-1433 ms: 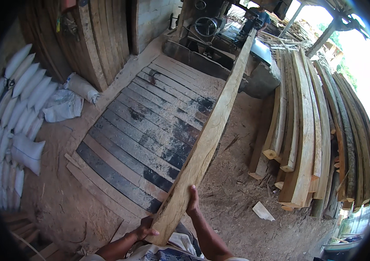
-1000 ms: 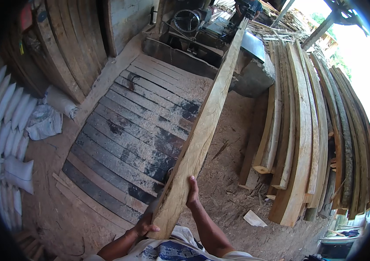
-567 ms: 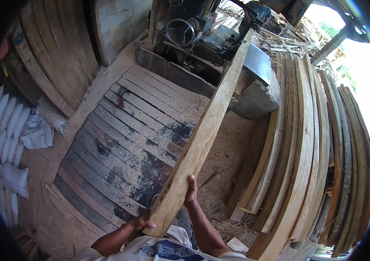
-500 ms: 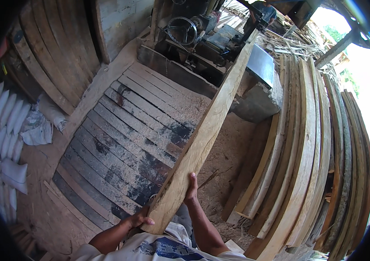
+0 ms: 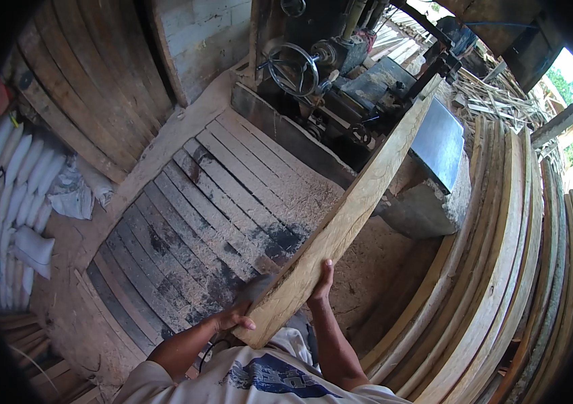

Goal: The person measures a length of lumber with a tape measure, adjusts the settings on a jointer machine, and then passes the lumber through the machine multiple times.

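Observation:
A long, thick wooden plank (image 5: 340,225) slants away from my body toward a sawing machine (image 5: 380,87). My left hand (image 5: 234,318) grips the left edge at the plank's near end, thumb on top and the other fingers partly hidden beneath. Farther along, my right hand (image 5: 322,283) holds the right edge with its thumb up; its other fingers are mostly out of sight under the wood. The plank's far end lies by the machine's dark upright, beside a smooth metal table plate (image 5: 438,145).
Long sawn boards (image 5: 502,249) lie stacked along the right. A handwheel (image 5: 292,70) juts from the machine. Sawdust covers the slatted floor (image 5: 192,222). White sacks (image 5: 30,252) are piled at left, near wide slabs (image 5: 91,87) leaning on the wall. Offcuts (image 5: 495,101) lie beyond.
The machine and its handwheel appear larger and closer, and the whole view has shifted. My leg shows beside the plank. Both hands keep their hold on the plank.

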